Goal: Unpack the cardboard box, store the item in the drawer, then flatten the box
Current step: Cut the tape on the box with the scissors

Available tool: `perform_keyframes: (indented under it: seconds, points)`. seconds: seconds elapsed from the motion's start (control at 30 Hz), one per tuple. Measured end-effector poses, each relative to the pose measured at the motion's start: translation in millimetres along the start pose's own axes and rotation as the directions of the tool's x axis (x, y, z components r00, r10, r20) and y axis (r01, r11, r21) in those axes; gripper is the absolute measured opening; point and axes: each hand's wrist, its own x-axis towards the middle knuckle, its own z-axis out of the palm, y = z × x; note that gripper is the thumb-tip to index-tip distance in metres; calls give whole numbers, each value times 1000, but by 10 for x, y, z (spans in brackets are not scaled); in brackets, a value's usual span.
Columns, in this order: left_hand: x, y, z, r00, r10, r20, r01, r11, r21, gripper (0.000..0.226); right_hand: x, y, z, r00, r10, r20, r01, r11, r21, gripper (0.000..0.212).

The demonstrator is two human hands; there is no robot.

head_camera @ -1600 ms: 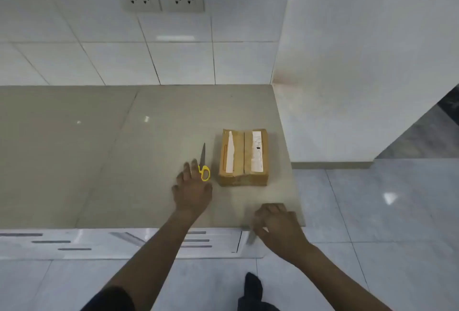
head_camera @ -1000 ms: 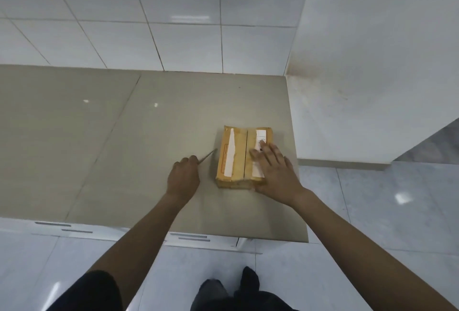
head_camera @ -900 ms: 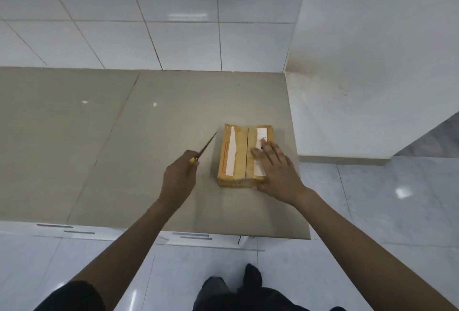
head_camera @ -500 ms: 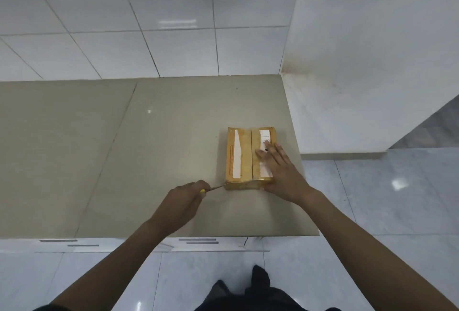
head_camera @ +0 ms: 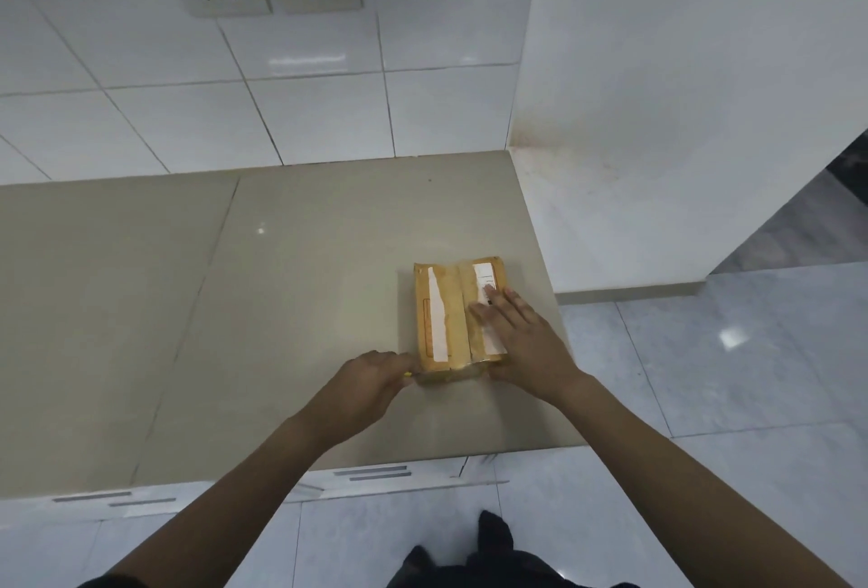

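Your left hand (head_camera: 371, 378), fisted on the scissors (head_camera: 407, 374), has reached the cardboard box (head_camera: 453, 319); your flat, spread right hand (head_camera: 521, 343) risks a slipped blade.

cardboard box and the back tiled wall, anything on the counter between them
Nothing: in the head view the counter is bare between the cardboard box and the tiled wall.

The left hand (head_camera: 371, 380) is curled into a fist, knuckles up, near the counter's front edge, forearm reaching in from the lower left. The right hand (head_camera: 526, 343) lies flat, palm down, fingers (head_camera: 488, 305) spread forward, wrist straight.
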Motion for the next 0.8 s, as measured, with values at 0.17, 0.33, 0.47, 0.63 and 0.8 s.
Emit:
perform_keyframes:
  seconds: [0.17, 0.33, 0.47, 0.63, 0.8]
  points:
    - [-26, 187, 4, 984, 126, -127, -130, 991, -16, 18, 19, -9, 29, 1000, 1, 10, -1, 999, -48, 90]
    - [-70, -62, 60, 828, -297, -475, 314, 948, -45, 29, -67, -47, 60, 994, -71, -83, 63, 994, -93, 86]
    - [-120, -316, 234, 814, -483, -323, 518, 855, 26, 37, -189, -169, 141, 895, -319, -311, 276, 945, -176, 53]
    - [-144, -332, 374, 767, -613, -187, 638, 758, 132, 46, -218, -336, 172, 812, -401, -425, 370, 916, -158, 20]
    - [-19, -187, 378, 829, -503, -246, 507, 861, -53, 45, -299, -502, 122, 870, -307, -385, 342, 939, 23, 22]
